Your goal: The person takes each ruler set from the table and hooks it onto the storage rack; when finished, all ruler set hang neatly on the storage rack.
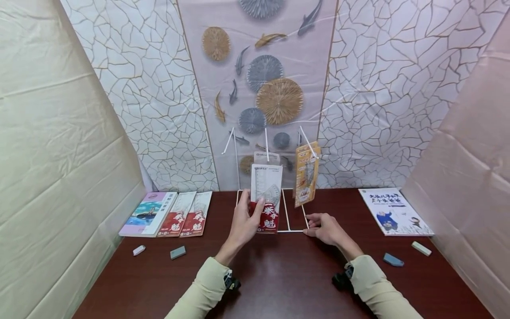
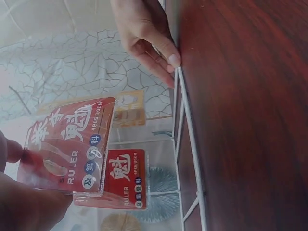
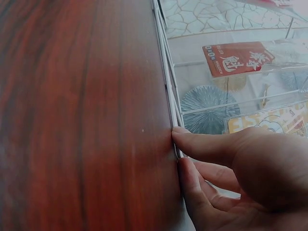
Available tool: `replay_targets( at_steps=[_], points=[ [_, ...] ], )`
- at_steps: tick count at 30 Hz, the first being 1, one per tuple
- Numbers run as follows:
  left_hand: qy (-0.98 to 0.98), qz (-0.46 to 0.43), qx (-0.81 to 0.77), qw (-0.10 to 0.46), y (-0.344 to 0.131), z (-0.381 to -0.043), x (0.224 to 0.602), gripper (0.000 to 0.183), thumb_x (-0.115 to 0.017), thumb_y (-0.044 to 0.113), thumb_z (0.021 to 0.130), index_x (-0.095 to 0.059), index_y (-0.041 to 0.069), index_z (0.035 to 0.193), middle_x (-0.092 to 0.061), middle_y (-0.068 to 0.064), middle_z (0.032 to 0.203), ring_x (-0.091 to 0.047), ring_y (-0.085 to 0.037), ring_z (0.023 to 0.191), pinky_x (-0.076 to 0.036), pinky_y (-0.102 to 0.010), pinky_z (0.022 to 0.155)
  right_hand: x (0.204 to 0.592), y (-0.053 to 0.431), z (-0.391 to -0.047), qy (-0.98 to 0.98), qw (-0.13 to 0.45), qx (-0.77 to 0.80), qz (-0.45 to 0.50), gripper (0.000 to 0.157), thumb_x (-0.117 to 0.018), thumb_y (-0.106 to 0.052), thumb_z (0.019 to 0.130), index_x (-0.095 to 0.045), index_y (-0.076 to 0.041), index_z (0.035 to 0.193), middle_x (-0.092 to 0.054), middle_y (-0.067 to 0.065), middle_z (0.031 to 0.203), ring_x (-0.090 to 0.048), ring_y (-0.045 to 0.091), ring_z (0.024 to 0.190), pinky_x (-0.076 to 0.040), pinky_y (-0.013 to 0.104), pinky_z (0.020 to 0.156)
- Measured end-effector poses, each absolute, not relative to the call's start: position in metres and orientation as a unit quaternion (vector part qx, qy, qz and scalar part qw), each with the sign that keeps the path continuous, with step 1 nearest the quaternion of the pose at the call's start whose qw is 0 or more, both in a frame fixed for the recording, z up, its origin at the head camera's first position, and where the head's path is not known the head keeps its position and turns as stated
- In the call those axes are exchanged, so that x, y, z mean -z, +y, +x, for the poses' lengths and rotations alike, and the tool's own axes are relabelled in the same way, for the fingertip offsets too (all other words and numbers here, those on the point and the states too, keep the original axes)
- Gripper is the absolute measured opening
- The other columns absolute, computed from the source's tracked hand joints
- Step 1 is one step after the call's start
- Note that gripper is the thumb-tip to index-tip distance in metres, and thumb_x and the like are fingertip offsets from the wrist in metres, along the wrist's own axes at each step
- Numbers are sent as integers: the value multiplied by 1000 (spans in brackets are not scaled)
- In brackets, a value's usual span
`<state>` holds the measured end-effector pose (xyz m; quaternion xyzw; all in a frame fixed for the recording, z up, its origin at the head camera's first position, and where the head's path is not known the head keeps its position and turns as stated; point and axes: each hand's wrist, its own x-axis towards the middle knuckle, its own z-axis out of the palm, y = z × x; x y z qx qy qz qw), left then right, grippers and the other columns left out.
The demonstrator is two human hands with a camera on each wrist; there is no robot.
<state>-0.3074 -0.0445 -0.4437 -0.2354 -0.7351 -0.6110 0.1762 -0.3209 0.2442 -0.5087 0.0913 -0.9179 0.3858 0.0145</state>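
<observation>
My left hand (image 1: pixel 243 220) grips a clear ruler set pack (image 1: pixel 268 179) with a red lower part, thumb across its front. A second ruler set pack (image 2: pixel 126 180) hangs behind it on the middle hook of a white wire rack (image 1: pixel 286 210). Low at the rack's front right corner, my right hand (image 1: pixel 326 227) pinches the base wire between thumb and fingers, as the right wrist view shows up close. Yellow carded packs (image 1: pixel 306 177) hang from the right hook, just above that hand. The rack's left hook (image 1: pixel 228 141) carries nothing.
On the left lie a purple-and-white book (image 1: pixel 147 215) and two more ruler packs (image 1: pixel 172 217), (image 1: pixel 197 216). A white picture book (image 1: pixel 394 212) lies at right. Small erasers (image 1: pixel 178 252), (image 1: pixel 138 250), (image 1: pixel 421 248) and a blue one (image 1: pixel 393 259) sit nearer. A patterned curtain (image 1: pixel 255 66) hangs behind.
</observation>
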Motion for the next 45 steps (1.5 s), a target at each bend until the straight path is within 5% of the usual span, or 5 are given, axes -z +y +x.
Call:
replay_targets(
  at_steps=[11,28,39,45],
  points=[
    [-720,-211,633,191,-32,-323,451,24,-59,28,102,-55,15,122,-73,-9,102,-71,-22,86,-59,-31,65,506,244,-320,-917,16,-387,91,53,-81,-19,84,-65,2,129,-73,11,100,-69,23,96,-54,32,84],
    [-743,-160,621,194,-29,-354,466,28,-59,38,101,-57,17,118,-72,-10,107,-70,-25,96,-57,-39,79,510,244,-319,-915,15,-390,96,53,-82,-19,83,-65,2,129,-73,10,100,-69,21,93,-55,32,83],
    [-753,-157,610,187,-80,-360,473,28,-65,31,99,-66,9,116,-74,-10,108,-71,-29,103,-57,-40,92,506,244,-319,-918,18,-387,82,52,-83,-18,83,-67,1,128,-74,10,99,-70,21,94,-54,32,84],
    [-833,-130,491,220,-138,-364,477,21,-66,21,98,-70,10,115,-74,-8,102,-68,-24,94,-55,-34,85,508,243,-319,-919,15,-385,83,52,-82,-18,83,-66,1,128,-74,10,99,-69,20,94,-54,32,84]
  ],
)
